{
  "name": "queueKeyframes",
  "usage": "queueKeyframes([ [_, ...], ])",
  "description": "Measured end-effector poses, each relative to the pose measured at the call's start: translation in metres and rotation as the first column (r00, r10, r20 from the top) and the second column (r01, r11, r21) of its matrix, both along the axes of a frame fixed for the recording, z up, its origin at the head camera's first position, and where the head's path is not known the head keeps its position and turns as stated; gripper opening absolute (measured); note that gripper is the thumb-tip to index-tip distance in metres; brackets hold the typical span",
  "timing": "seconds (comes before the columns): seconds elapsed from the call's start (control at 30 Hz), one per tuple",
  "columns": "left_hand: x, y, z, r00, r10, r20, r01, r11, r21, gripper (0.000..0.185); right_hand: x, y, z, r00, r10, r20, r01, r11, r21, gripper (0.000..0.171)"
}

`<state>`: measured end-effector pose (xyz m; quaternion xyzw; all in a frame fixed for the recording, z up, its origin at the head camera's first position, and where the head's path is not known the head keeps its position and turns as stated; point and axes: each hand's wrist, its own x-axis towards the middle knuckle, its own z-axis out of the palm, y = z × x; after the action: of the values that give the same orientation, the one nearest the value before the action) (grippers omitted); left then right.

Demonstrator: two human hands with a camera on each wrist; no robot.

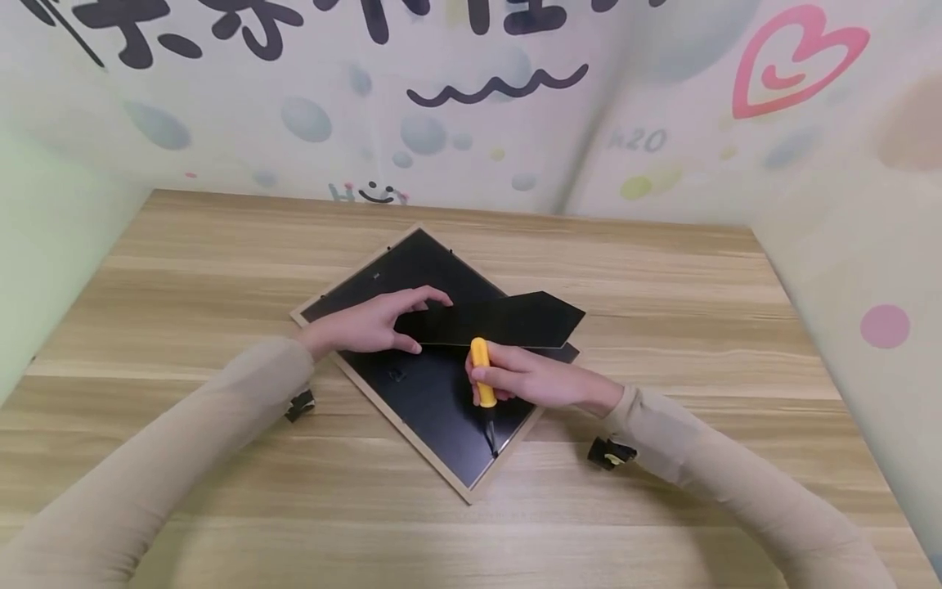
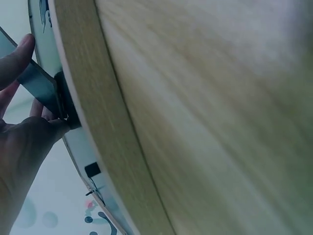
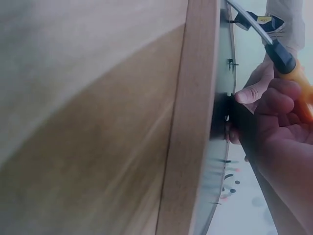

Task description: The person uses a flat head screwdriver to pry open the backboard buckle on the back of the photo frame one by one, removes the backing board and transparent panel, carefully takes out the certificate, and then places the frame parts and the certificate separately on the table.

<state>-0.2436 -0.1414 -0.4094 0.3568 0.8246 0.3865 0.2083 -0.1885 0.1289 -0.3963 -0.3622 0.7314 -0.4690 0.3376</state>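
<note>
Frame back-side up on the table, black panel lifted across it.
Picture frame (image 1: 434, 393) sits diamond-wise, corners toward and away from the person. Black panel (image 1: 500, 321) has its long axis left-right, tilted above the frame. Left hand (image 1: 368, 323) pinches the panel's left end. Right hand (image 1: 530, 378) is curled round the yellow screwdriver (image 1: 481, 372), tip down on the frame back.

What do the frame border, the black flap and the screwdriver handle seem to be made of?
Frame border: probably light wood or wood-look board, matte, faint grain.
Black flap, gripped by the left hand: thin stiff board or plastic, slightly glossy; it cannot be told which.
Screwdriver handle, in the right hand: likely smooth yellow plastic.
</note>
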Motion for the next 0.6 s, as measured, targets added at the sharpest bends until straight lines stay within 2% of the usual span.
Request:
queueKeyframes([
  [0.1,0.0,-0.001,0.001,1.0,-0.001,0.0,0.001,1.0,-0.006,0.066,0.003,0.003,0.001,1.0,0.006,-0.019,-0.006,1.0,-0.015,0.018],
  [0.23,0.001,-0.001,0.002,1.0,-0.004,0.008,0.004,1.0,-0.005,0.065,0.012,0.011,0.005,0.993,0.041,-0.107,-0.048,0.997,-0.066,0.012],
  [0.43,0.001,-0.002,0.002,1.0,-0.006,0.014,0.006,1.0,0.004,0.065,0.031,0.022,0.014,0.955,0.093,-0.281,-0.128,0.986,-0.109,0.002],
  [0.6,0.001,0.0,0.001,1.0,-0.008,0.019,0.008,1.0,0.002,0.066,0.041,0.028,0.016,0.928,0.105,-0.356,-0.149,0.984,-0.1,0.006],
])
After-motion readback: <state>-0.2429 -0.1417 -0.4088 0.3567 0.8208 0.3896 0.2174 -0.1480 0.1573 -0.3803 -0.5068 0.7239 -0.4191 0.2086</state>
